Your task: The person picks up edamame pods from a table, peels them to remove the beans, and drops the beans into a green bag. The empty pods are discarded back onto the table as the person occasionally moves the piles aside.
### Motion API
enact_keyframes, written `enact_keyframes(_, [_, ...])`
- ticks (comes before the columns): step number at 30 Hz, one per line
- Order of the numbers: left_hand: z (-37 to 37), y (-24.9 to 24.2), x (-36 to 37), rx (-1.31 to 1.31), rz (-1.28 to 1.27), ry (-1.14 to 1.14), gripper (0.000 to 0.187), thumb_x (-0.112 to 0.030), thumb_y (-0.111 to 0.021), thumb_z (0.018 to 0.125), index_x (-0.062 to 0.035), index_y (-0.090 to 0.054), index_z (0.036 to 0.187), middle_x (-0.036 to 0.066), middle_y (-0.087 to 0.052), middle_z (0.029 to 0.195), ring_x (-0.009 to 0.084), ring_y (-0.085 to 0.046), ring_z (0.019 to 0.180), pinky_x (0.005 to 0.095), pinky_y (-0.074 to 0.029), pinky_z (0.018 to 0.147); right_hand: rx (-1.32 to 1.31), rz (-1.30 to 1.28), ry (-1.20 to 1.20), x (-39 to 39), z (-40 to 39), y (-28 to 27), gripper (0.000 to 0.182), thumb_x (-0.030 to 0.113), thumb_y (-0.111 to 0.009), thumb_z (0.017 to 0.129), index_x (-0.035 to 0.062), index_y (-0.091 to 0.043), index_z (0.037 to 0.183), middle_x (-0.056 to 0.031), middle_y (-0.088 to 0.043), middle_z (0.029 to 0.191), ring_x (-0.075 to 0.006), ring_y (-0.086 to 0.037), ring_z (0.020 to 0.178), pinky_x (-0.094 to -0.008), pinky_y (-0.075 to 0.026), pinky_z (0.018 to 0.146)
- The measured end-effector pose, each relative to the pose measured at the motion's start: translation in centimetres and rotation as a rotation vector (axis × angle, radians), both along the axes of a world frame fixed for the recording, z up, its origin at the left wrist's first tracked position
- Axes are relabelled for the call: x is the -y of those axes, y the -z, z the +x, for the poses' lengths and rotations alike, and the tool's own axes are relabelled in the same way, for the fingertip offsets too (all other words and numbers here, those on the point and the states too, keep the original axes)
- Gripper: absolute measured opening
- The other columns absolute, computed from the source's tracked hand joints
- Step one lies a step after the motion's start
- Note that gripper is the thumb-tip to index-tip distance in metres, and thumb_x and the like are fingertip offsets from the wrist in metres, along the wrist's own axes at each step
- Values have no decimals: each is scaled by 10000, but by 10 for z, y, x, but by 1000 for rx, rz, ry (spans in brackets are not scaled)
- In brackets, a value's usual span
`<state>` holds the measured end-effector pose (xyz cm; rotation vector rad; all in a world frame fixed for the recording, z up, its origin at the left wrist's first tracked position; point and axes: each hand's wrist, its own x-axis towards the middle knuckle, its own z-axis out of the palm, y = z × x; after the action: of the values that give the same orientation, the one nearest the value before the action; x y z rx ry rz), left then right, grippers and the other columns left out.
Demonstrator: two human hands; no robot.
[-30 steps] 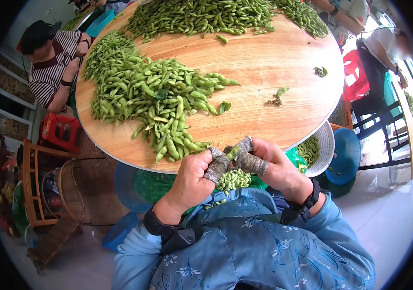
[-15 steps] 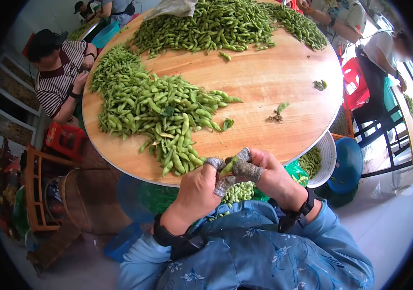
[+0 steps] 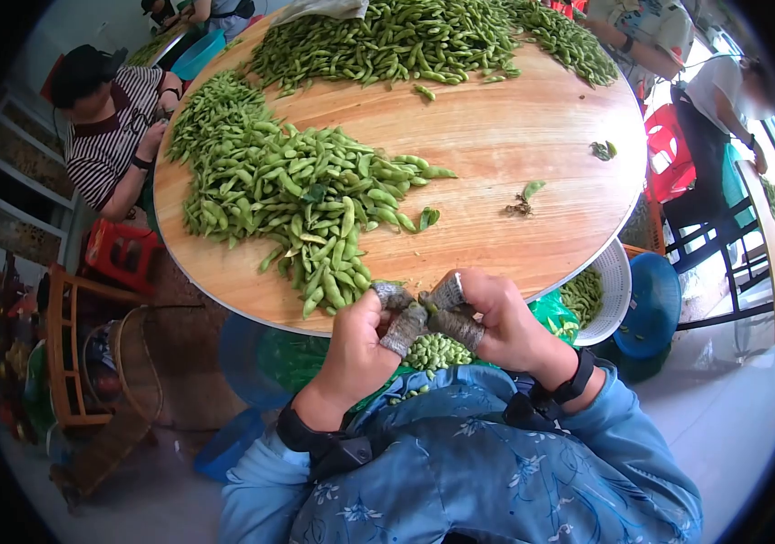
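Observation:
My left hand (image 3: 358,352) and my right hand (image 3: 516,334) meet above the table's near edge, thumbs and forefingers wrapped in grey cloth. Pinched between their fingertips is an edamame pod (image 3: 431,309), mostly hidden by the wraps. Directly below, shelled beans (image 3: 439,352) lie in a heap in front of my lap, beside green plastic. A pile of edamame pods (image 3: 328,231) spreads over the round wooden table (image 3: 487,245), its tip just beyond my left hand.
A larger pod heap (image 3: 396,41) covers the far side, with a pale bag (image 3: 324,9) on it. At right stand a white basket (image 3: 619,295) of pods and a blue basin (image 3: 648,304). A person in stripes (image 3: 115,136) sits at left near a red stool (image 3: 122,256); others work behind.
Both hands have come slightly down and nearer my body, fingertips drawn closer together. The pod, plainer to see before, is now largely covered by the wrapped fingers.

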<state>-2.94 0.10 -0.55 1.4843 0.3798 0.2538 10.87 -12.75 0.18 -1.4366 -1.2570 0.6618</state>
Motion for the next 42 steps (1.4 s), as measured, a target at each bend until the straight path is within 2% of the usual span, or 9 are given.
enact_keyframes(3, [-8,-2,-2,-61,208,76,242,45,-588,777,35,-514,1007,45,-583,926,79,-554,811,221,-460,684,53,34,-32,1,-3,8,144,-32,-579,641,-11,-517,769,-162,-465,694,-350,-493,695,-399,-395,595])
enact_keyframes(6, [-8,-1,3,-48,40,70,130,23,-580,775,49,-531,892,15,-563,759,53,-525,689,222,-447,595,161,12,-82,3,-4,10,168,-49,-560,588,-15,-488,736,-171,-491,718,-374,-490,715,-405,-401,599])
enact_keyframes(13, [-9,18,3,-116,77,130,220,78,-529,755,22,-516,967,22,-572,882,70,-541,806,217,-440,696,304,-38,-90,10,-6,-1,152,-43,-591,607,-6,-501,722,-162,-506,717,-367,-505,721,-411,-413,599])
enact_keyframes(19, [-12,1,4,-175,260,155,157,11,-592,757,-6,-558,909,37,-590,787,105,-569,719,224,-435,619,346,-154,405,40,42,-5,190,-22,-624,715,-18,-586,901,-165,-578,776,-320,-579,707,-347,-463,601])
enact_keyframes(21, [-9,3,0,-151,987,-59,151,-61,-662,725,-2,-581,838,96,-587,685,206,-590,639,282,-445,571,413,-222,523,46,52,-13,265,-4,-627,741,-25,-585,1002,-177,-583,796,-295,-599,720,-320,-468,612])
enact_keyframes(24, [2,6,4,-169,1224,-150,149,-121,-667,716,-11,-579,764,140,-562,637,300,-569,618,366,-435,545,286,-150,520,42,43,-6,255,-5,-632,750,-24,-596,1001,-157,-603,819,-237,-618,750,-291,-482,634])
enact_keyframes(30, [11,14,2,-196,1287,-108,103,-111,-611,730,-30,-551,710,140,-554,634,319,-549,600,413,-408,527,-225,-164,210,21,12,12,308,52,-604,808,-45,-547,1094,-135,-624,878,-146,-594,790,-272,-485,692])
enact_keyframes(35, [8,8,-3,-136,1190,-20,78,-58,-591,736,-14,-586,800,155,-585,695,333,-572,666,388,-441,570,41,-232,109,6,11,5,287,72,-609,785,-49,-543,1035,-210,-597,767,-299,-611,745,-334,-464,637])
enact_keyframes(42, [-11,-16,-28,-135,970,-88,172,22,-539,781,-8,-605,937,174,-611,839,308,-607,767,323,-469,664,297,-96,119,10,17,4,218,27,-634,741,-10,-612,954,-162,-574,769,-325,-580,708,-354,-463,607])
